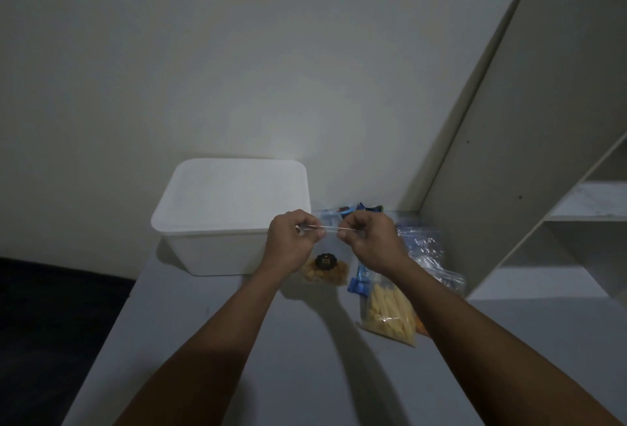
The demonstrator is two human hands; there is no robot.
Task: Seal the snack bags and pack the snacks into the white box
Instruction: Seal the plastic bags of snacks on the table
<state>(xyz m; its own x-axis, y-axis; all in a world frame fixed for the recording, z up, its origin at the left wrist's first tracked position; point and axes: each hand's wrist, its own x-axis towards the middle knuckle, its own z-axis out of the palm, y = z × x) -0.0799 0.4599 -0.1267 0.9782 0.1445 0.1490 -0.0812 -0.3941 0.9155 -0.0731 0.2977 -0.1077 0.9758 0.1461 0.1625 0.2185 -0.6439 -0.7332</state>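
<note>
- Head view: left hand (291, 239) and right hand (368, 239) up over the grey table (210, 340), each pinched shut on one end of the zip strip of a clear zip bag (326, 257).
- Brown snack pieces sagging at the bottom of that bag, behind a dark round label, just above the tabletop.
- Thumbs and fingertips clamped on the seal line; middle of the strip stretched between the two hands, closed or not impossible to tell.
- White box (230, 215) just left of the hands, lid on, so nothing packable until that comes off.
- Risk one: tracks misaligned under the pinch, leaving a gap and a bag that spills once tipped into the box.
- Risk two: trapped air puffing the bag up, costing room inside.
- Risk three: thin plastic slipping from the pinch, dropping the bag.
- Count: one box, two hands, one bag in hand.
- Also one bag of pale yellow sticks (390, 313) lying to the right, crumpled clear bags (424, 249) behind it (number unclear), and blue wrappers (361, 281) near them.
</note>
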